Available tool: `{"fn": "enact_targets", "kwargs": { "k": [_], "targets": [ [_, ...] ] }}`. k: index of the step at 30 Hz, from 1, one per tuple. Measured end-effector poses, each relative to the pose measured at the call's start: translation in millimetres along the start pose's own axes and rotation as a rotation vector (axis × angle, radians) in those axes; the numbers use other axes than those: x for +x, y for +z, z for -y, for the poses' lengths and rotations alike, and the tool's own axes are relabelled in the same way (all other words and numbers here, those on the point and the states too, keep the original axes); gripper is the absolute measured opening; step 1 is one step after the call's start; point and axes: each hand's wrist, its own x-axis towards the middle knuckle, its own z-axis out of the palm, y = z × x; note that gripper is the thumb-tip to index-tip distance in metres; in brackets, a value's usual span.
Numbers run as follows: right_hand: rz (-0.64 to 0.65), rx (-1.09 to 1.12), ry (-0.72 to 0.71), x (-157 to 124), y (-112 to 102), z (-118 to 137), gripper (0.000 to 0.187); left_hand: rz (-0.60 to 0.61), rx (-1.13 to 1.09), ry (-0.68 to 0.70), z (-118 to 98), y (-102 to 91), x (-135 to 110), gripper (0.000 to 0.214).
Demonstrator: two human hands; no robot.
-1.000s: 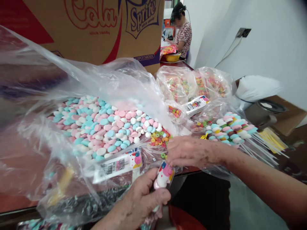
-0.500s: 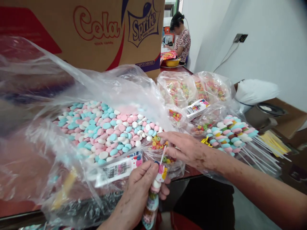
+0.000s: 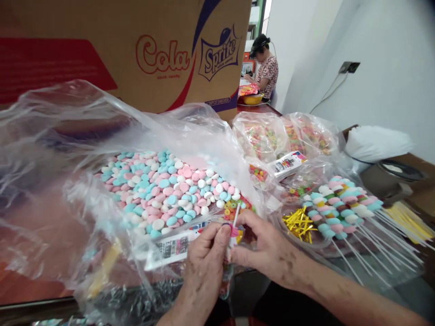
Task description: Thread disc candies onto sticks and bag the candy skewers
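Observation:
My left hand (image 3: 204, 267) is closed round a candy skewer (image 3: 234, 222), a white stick with coloured sweets on it, held upright at the table's near edge. My right hand (image 3: 268, 249) pinches the same skewer near its top, fingertips touching the left thumb. Just behind the hands lies an open clear plastic bag (image 3: 84, 149) full of pink, blue and white round candies (image 3: 163, 190), with a small heap of coloured ring candies (image 3: 234, 206) at its right end. Finished candy skewers (image 3: 343, 203) lie in a bundle to the right, beside gold twist ties (image 3: 299, 224).
A large cardboard box (image 3: 136, 50) printed Cola and Sprite stands behind the bag. Clear bags of ring candies (image 3: 268, 136) sit at the back right, with a printed label card (image 3: 288, 164) in front. Yellow sticks (image 3: 411, 219) lie far right. Another person (image 3: 267, 68) sits at a far table.
My right hand drew back from the ring candies to the skewer and now pinches it with the left. The view shifted slightly, and the gold ties came into sight.

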Motion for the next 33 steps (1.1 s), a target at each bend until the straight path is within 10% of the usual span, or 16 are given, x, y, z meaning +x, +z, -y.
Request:
{"fn": "enact_targets", "kwargs": {
  "k": [13, 18, 22, 33],
  "targets": [
    [0.101, 0.716, 0.078, 2.4, 16.9, -16.6, 0.025, 0.243, -0.423, -0.285, 4.4, -8.2, -1.7, 0.021],
    [0.275, 0.346, -0.106, 1.0, 1.0, -22.9, 0.016, 0.56, -0.307, -0.552, -0.6, -20.0, 3.8, 0.01],
    [0.179, 0.004, -0.368, -1.3, -7.2, -21.9, 0.016, 0.713, -0.295, -0.677, 0.5, -24.6, 5.9, 0.043],
    [-0.104, -0.16, -0.258, -10.3, 5.9, -19.5, 0.017, 0.646, -0.163, -0.372, -7.1, -25.4, 7.8, 0.032]
  ]
}}
